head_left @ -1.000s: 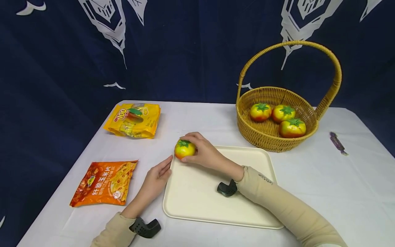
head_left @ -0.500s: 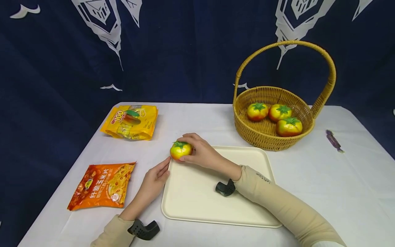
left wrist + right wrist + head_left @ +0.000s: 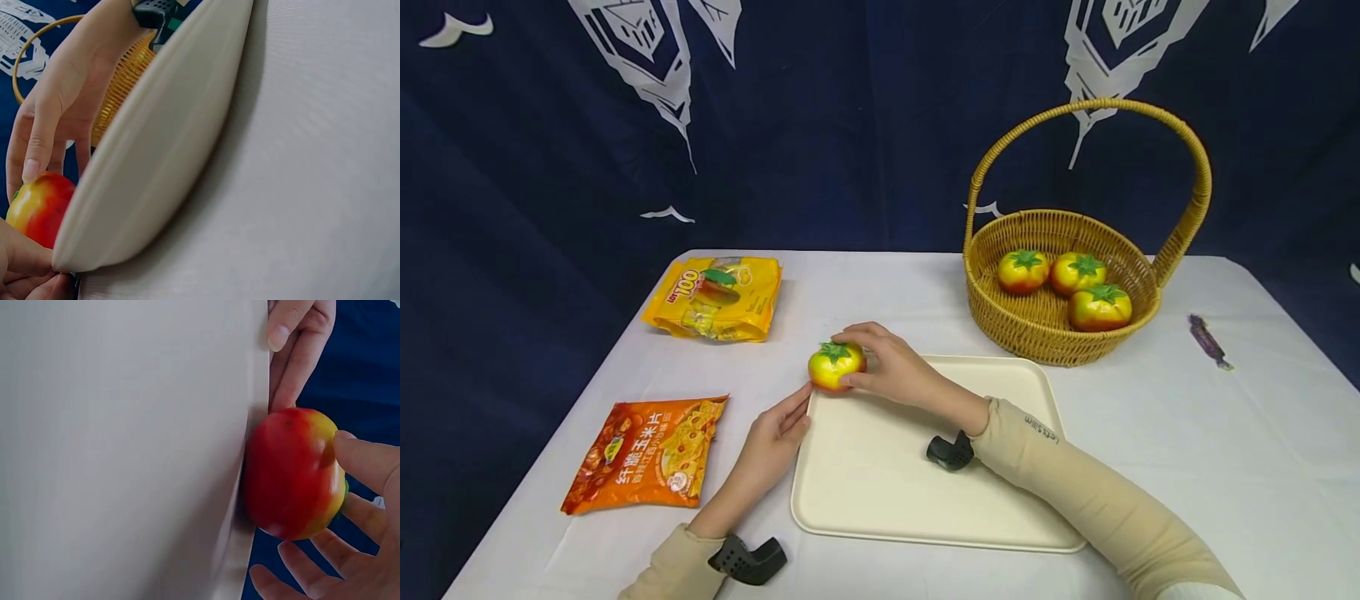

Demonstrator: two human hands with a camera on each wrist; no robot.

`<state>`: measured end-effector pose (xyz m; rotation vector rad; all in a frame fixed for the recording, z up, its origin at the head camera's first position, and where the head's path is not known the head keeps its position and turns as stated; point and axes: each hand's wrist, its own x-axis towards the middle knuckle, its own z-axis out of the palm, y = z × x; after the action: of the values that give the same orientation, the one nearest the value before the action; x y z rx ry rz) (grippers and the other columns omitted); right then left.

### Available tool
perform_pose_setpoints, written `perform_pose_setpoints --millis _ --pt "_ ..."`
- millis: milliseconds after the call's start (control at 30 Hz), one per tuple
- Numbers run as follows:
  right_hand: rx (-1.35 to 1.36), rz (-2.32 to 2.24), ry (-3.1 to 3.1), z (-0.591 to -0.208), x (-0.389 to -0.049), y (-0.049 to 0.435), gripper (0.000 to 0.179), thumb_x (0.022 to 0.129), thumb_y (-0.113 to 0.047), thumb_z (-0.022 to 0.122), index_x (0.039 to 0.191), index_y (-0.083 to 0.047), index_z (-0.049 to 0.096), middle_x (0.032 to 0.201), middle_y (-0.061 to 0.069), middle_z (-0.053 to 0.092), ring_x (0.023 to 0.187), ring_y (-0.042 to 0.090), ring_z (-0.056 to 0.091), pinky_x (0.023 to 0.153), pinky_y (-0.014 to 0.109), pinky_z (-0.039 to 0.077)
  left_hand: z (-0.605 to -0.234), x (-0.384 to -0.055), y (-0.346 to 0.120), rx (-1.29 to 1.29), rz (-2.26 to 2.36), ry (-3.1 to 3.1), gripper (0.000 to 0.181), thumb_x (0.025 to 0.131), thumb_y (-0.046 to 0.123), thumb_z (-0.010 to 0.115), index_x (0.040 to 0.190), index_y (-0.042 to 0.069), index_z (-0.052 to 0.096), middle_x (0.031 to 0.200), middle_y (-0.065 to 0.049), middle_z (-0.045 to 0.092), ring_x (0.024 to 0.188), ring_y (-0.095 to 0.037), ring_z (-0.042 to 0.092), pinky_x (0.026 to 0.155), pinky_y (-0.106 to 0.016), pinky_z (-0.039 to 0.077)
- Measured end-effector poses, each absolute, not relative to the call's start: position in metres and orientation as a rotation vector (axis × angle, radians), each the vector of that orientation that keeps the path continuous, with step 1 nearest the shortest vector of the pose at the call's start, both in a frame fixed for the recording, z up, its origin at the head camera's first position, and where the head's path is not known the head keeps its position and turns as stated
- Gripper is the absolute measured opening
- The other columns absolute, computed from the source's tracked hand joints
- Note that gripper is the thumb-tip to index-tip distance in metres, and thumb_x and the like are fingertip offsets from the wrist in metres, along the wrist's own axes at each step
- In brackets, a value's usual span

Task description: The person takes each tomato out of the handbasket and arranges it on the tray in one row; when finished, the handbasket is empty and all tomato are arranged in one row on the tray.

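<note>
A yellow-and-red fruit [image 3: 835, 367] with a green leafy top, like a tomato, is at the far left corner of a cream tray [image 3: 917, 492]. My right hand [image 3: 895, 367] holds it from the right, thumb on its near side. The right wrist view shows the fruit's red underside against the tray rim [image 3: 257, 369]; I cannot tell whether the tray bears its weight. At the tray's left edge, my left hand [image 3: 775, 442] pinches the rim. Its thumb [image 3: 281, 334] lies over the rim and the fingers are on the outer side.
A wicker basket [image 3: 1022, 333] with a tall handle stands at the back right, with three similar fruits inside. A wrapped purple candy [image 3: 1208, 342] lies right of it. To the left lie a yellow mango candy bag [image 3: 715, 300] and an orange snack bag [image 3: 646, 454].
The fruit has shifted slightly left in my right hand, toward the tray's corner. My left hand stays at the tray edge. The whole head view has drifted a little.
</note>
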<state>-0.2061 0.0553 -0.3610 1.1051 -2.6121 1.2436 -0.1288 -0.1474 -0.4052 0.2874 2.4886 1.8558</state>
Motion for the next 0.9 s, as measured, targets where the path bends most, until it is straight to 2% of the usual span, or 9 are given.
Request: perform_pose_setpoints --millis 233,433,600,900 --pt "1.109 1.220 -2.606 -0.342 -0.212 0.064 0.050 0.082 -0.014 0.074 0.128 -0.006 0.057 0.131 0.010 0.049 0.121 0.022 0.044 0.103 0.036 0.035 -0.405 -0.129 -0.148 0.302 1.858 2.479 0.045 0.092 -0.011 0.049 0.135 -0.012 0.039 0.138 -0.023 0.040 0.123 -0.028 0.043 0.095 -0.029 0.040" --pt "1.043 1.265 -2.512 -0.311 -0.223 0.089 0.048 0.084 -0.015 0.072 0.128 -0.006 0.055 0.130 0.008 0.051 0.115 0.024 0.047 0.094 0.040 0.045 -0.404 -0.128 -0.148 0.290 1.855 2.476 0.044 0.092 -0.010 0.048 0.136 -0.011 0.039 0.138 -0.023 0.040 0.124 -0.027 0.043 0.095 -0.028 0.040" --pt "0.895 1.317 -2.475 -0.279 -0.233 0.127 0.047 0.087 -0.015 0.069 0.131 -0.007 0.054 0.131 0.008 0.049 0.116 0.025 0.046 0.096 0.042 0.044 -0.403 -0.128 -0.147 0.281 1.859 2.469 0.044 0.092 -0.010 0.048 0.136 -0.011 0.039 0.138 -0.023 0.040 0.124 -0.027 0.042 0.095 -0.028 0.040" --pt "0.541 1.305 -2.470 -0.235 -0.239 0.220 0.051 0.091 -0.019 0.062 0.139 -0.012 0.046 0.139 0.006 0.040 0.123 0.022 0.042 0.101 0.036 0.039 -0.404 -0.128 -0.147 0.273 1.866 2.458 0.045 0.092 -0.011 0.048 0.136 -0.011 0.039 0.139 -0.022 0.040 0.124 -0.027 0.042 0.095 -0.028 0.040"
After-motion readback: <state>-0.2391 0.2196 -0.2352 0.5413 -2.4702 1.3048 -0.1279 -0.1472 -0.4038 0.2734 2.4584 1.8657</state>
